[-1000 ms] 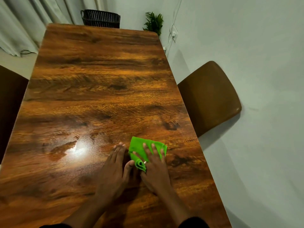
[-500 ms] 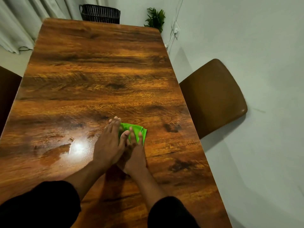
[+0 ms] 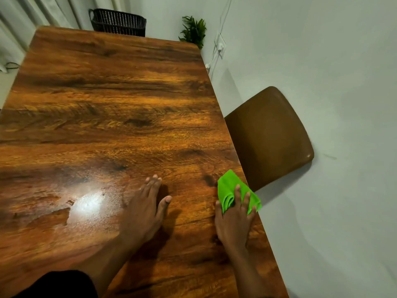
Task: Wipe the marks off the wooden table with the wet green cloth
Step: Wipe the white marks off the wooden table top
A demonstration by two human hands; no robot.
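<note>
A long wooden table (image 3: 111, 100) with dark grain fills the head view. The bright green cloth (image 3: 229, 188) lies folded at the table's right edge, one corner hanging slightly past it. My right hand (image 3: 235, 218) presses flat on the cloth, fingers spread over it. My left hand (image 3: 144, 209) rests palm down on the bare wood, well left of the cloth, holding nothing. A wet, shiny patch (image 3: 86, 205) with smeared marks glints left of my left hand.
A brown chair (image 3: 270, 134) stands tucked against the table's right side, near the cloth. A white wall runs close along the right. Beyond the far end stand a dark woven basket (image 3: 118, 22) and a small green plant (image 3: 193, 31). Curtains hang at the far left.
My right hand has slid the cloth from the table's middle to its right edge. The left hand has come off the cloth and stayed on the wood.
</note>
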